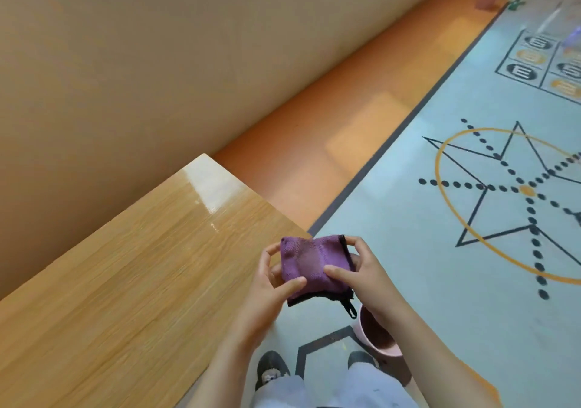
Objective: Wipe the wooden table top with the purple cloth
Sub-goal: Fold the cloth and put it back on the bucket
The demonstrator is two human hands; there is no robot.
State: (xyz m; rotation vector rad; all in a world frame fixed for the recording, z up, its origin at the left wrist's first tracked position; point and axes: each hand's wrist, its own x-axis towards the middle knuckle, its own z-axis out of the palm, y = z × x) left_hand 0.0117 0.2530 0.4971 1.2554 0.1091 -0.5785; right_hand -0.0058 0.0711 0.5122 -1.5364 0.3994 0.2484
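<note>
A folded purple cloth with black trim and a small black loop is held in the air just past the right edge of the wooden table top. My left hand grips its left side, thumb on top and fingers beneath. My right hand pinches its right side, thumb across the top face. The cloth does not touch the table. The table's surface is glossy, with a bright glare patch near its far corner.
A beige wall runs along the table's far side. A pink bucket stands on the floor under my right forearm, beside my shoes. The floor is orange by the wall and pale blue with painted patterns to the right.
</note>
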